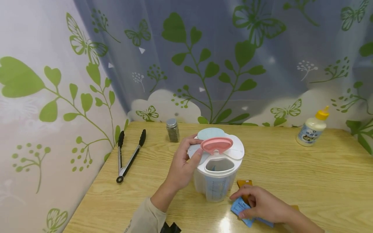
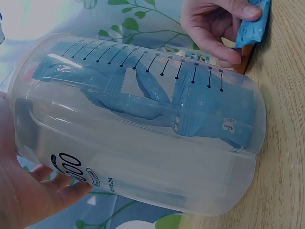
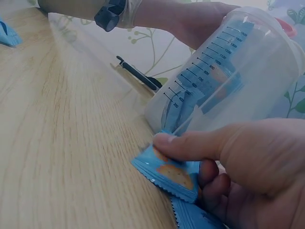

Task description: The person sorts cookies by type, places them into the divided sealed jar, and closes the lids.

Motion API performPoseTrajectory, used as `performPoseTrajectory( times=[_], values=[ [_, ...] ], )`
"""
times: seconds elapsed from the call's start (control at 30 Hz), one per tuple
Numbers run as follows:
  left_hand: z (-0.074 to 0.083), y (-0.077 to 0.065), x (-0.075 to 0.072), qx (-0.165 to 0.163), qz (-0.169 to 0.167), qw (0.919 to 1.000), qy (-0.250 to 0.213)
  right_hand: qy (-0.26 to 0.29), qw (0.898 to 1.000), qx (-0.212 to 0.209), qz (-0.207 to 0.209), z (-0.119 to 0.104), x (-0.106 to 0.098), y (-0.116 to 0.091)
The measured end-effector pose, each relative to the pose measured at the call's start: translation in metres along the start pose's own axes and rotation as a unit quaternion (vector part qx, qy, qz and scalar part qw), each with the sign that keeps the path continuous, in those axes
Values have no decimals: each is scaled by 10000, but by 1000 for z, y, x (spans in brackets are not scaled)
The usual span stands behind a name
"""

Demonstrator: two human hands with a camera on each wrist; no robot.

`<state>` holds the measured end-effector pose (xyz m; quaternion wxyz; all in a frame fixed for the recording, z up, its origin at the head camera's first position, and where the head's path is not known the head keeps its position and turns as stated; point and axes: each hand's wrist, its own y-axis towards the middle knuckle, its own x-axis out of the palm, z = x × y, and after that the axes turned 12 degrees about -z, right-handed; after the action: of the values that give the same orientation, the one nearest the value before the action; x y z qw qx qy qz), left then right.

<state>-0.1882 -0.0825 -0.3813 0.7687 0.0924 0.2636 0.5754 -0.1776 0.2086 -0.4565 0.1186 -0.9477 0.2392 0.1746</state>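
Observation:
A clear, divided storage container [image 1: 201, 183] with a white lid [image 1: 237, 150] stands on the table. My left hand [image 1: 182, 165] grips it at the lid, the thumb beside the raised pink flap [image 1: 217, 145]. Below that flap one opening is uncovered. Several blue packets [image 2: 209, 107] are stacked in the compartment with the printed scale. To the container's right, my right hand [image 1: 263, 204] pinches a blue biscuit packet [image 3: 174, 174] with round crackers printed on it. Another blue packet [image 3: 190, 214] lies beneath it, and an orange packet [image 1: 244, 183] lies just beyond the fingers.
Black-tipped tongs [image 1: 131, 161] lie spread at the left. A small spice jar [image 1: 173, 131] stands at the back, and a yellow-capped bottle [image 1: 311, 129] at the back right. Patterned curtain [image 1: 204, 64] borders the table [image 1: 291, 161]. Another blue packet [image 3: 8, 34] lies apart.

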Motion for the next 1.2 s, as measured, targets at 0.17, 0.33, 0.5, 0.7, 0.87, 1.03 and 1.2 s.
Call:
performPoseTrajectory(
  times=[0.17, 0.33, 0.5, 0.7, 0.87, 1.03, 1.2],
  values=[
    [0, 0, -2, 0, -14, 10000, 6, 198, 9990, -398, 38, 2, -1, 4],
    [-1, 0, -4, 66, -10, 10000, -10, 585, 9974, -427, -44, 0, -5, 7],
    [-1, 1, -2, 107, 0, 9999, -77, 1252, 9915, -222, -265, -3, -8, 5],
    [-1, 1, 1, 43, -1, 10000, -86, 1998, 9783, -191, -516, -11, -8, 1],
    [1, 0, 0, 11, -4, 10000, -9, 2336, 9707, -277, -492, -20, -9, 0],
    [1, 0, -1, -6, -11, 10000, -3, 2436, 9685, -335, -400, -31, -12, -6],
    [1, 0, -1, 24, 2, 10000, -10, 2532, 9646, -622, -390, -40, -15, -10]
  ],
)
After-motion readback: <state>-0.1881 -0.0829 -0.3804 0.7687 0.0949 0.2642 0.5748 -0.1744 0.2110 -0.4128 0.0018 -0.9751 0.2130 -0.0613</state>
